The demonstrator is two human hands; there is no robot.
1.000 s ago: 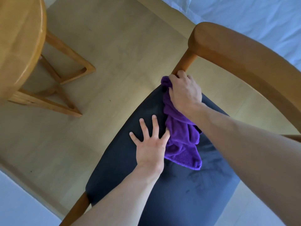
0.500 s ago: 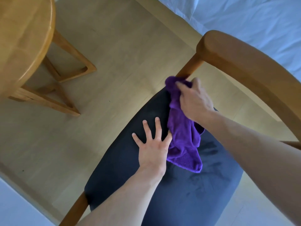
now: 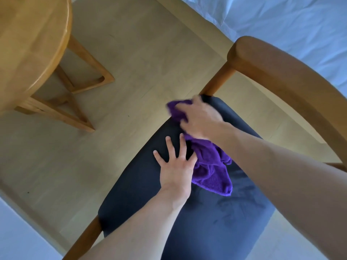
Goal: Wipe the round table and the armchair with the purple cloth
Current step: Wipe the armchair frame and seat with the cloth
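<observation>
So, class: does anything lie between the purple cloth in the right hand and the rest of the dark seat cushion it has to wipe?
Yes: the left hand lies flat on the dark seat cushion, beside the purple cloth gripped by the right hand.

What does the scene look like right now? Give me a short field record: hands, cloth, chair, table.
right hand: gripping the purple cloth at the far front corner of the seat
left hand: flat, fingers spread, pressing on the dark seat, beside the cloth
purple cloth: bunched, loose end trailing on the seat
armchair: curved wooden armrest on the right, dark seat with faint streaks
round table: upper left, apart from the chair, not being touched
background: white bedding behind the chair
</observation>
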